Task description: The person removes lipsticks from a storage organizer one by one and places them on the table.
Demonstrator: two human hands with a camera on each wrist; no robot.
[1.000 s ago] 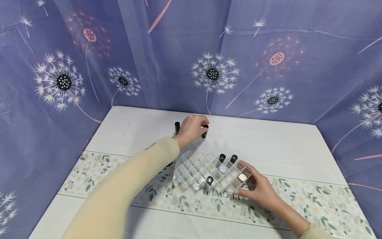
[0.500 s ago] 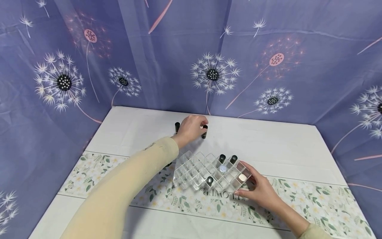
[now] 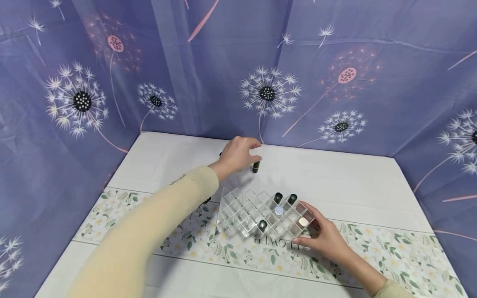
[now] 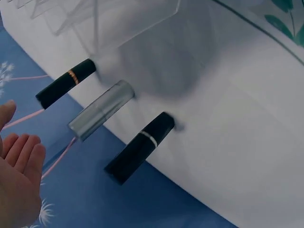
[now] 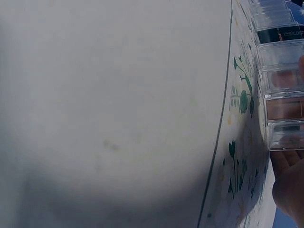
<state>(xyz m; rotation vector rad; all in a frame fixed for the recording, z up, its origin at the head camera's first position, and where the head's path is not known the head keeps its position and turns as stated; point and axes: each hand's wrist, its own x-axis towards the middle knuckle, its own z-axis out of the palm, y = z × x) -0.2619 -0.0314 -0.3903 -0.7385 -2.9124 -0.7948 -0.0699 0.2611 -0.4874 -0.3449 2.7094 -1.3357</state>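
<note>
My left hand (image 3: 237,154), thumb and fingers apart, is at the back of the table just behind a standing black lipstick tube (image 3: 256,167). In the left wrist view, the left hand (image 4: 21,185) is apart from a black lipstick tube with a gold band (image 4: 65,84). A grey cylindrical tube (image 4: 102,110) and a black tube with a silver band (image 4: 141,148) stand beside it. My right hand (image 3: 326,236) grips the right end of a clear lipstick organizer (image 3: 242,213), thumb in front, fingers behind. Several black-capped tubes and a pale-topped one sit in its compartments.
The table (image 3: 357,178) is white, with a flowered band (image 3: 387,244) across its middle. Blue curtains (image 3: 208,82) with dandelion prints hang along the back and both sides. Part of a dark object (image 3: 207,200) shows beside the left sleeve.
My left hand has let go of the black lipstick tube and moved slightly back and up, its fingers spreading. The tube stays standing. The right hand and organizer hold still.
</note>
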